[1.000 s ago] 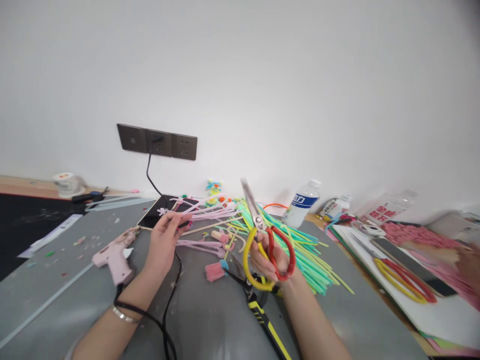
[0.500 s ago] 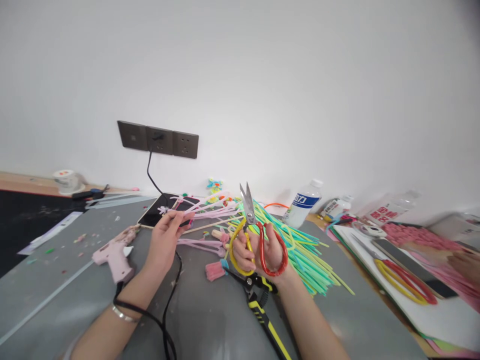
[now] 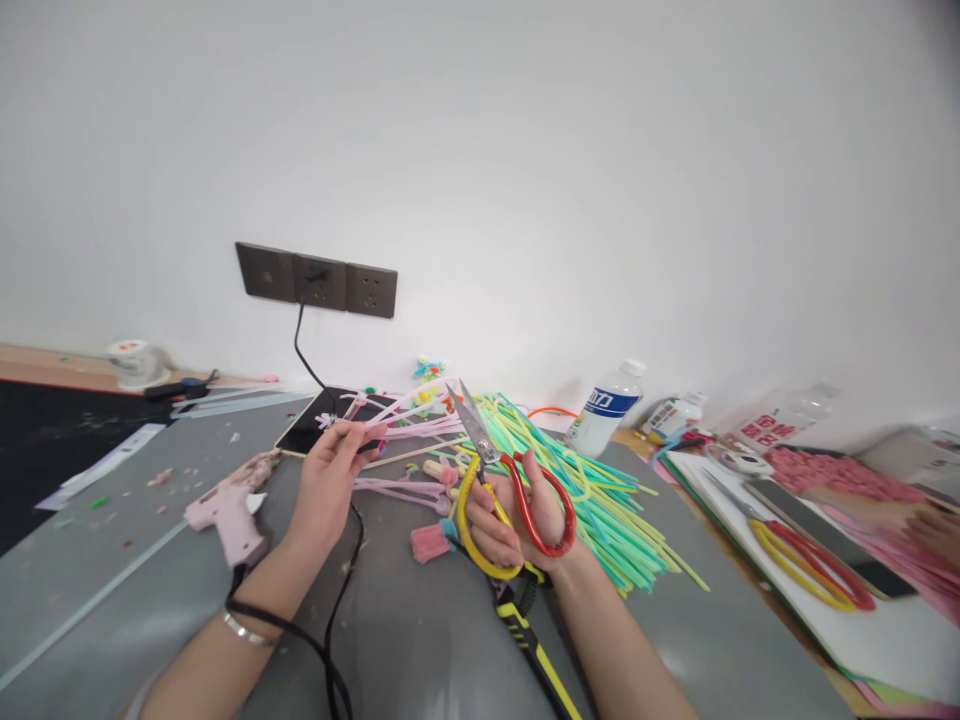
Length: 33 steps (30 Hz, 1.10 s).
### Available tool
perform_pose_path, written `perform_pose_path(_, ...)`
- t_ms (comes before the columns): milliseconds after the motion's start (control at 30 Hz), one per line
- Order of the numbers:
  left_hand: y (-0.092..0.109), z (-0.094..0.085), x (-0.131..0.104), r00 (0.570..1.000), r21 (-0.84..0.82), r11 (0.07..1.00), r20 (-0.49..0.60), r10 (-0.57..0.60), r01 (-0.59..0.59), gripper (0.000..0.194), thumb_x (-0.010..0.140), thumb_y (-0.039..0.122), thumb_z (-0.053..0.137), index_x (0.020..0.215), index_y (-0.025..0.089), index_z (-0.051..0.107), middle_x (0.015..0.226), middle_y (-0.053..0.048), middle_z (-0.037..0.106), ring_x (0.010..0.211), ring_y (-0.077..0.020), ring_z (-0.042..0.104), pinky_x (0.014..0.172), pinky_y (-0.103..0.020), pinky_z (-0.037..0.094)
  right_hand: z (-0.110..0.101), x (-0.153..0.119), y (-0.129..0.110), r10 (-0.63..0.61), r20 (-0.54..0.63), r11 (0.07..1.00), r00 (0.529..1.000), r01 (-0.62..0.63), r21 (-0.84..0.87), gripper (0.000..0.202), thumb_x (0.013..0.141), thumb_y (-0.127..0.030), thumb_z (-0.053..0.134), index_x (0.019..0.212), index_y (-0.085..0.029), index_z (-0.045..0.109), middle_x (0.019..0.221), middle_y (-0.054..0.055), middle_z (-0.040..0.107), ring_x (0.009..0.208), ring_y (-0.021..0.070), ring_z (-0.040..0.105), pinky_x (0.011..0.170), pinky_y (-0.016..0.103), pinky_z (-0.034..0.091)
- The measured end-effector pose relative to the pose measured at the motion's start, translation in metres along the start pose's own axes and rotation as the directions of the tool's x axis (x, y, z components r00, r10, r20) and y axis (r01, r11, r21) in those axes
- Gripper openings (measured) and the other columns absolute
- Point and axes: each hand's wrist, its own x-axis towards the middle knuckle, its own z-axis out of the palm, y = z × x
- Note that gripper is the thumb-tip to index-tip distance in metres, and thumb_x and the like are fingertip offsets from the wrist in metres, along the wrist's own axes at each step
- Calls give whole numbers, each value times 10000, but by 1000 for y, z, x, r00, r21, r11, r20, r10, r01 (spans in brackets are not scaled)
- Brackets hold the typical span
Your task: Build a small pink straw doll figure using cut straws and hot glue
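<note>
Pinched in the fingers of my left hand (image 3: 334, 475) is a bundle of pale pink pipe cleaners (image 3: 420, 428), their loose ends fanning to the right. My right hand (image 3: 521, 520) has its fingers through the handles of a pair of scissors (image 3: 478, 425), one handle yellow and one red. The slightly parted blades point up and left, close to the pipe cleaner ends. Beneath my right hand lie black-and-yellow pliers (image 3: 536, 650), partly hidden. A small pink bundle with a blue tie (image 3: 430, 542) rests on the grey table just left of them.
Green and yellow pipe cleaners (image 3: 622, 530) spread over the table at right, near a water bottle (image 3: 606, 405). A pink glue gun (image 3: 232, 515) lies at left, its black cord by my left forearm. A second pair of scissors (image 3: 810, 565) and a phone (image 3: 832, 535) lie far right, near another person's hand (image 3: 934, 530).
The scissors have tilted left, their blades now nearer the pink pipe cleaner ends and a little more apart. My left hand has stayed almost in place.
</note>
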Motion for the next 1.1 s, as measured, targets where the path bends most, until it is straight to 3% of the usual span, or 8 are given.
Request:
perform_pose_path(467, -4, -4, -1, 992, 196, 975, 81, 92, -107, 311, 731, 489, 769, 794, 196, 689, 810, -52, 744, 881, -230, 716, 682, -265, 550, 0, 0, -2, -38, -119, 999, 992, 39, 8, 739, 862, -818, 187, 697, -169, 499, 429, -59, 428, 273, 66, 316, 311, 177, 229)
perform_pose_path(800, -4, -5, 0, 988, 200, 970, 93, 122, -138, 269, 773, 468, 736, 822, 208, 692, 870, -64, 766, 928, -237, 713, 707, -269, 560, 1, 0, -4, -1, -112, 1000, 994, -2, -28, 724, 850, -830, 211, 690, -179, 484, 407, -71, 407, 263, 65, 305, 307, 179, 224)
perform_pose_path(1100, -2, -3, -2, 993, 148, 984, 83, 88, -99, 285, 746, 471, 761, 801, 204, 677, 854, -48, 751, 915, -221, 706, 702, -253, 552, 1, -1, -4, -15, -124, 999, 992, 19, 29, 719, 857, -821, 220, 691, -174, 484, 407, -74, 401, 263, 53, 293, 309, 168, 234)
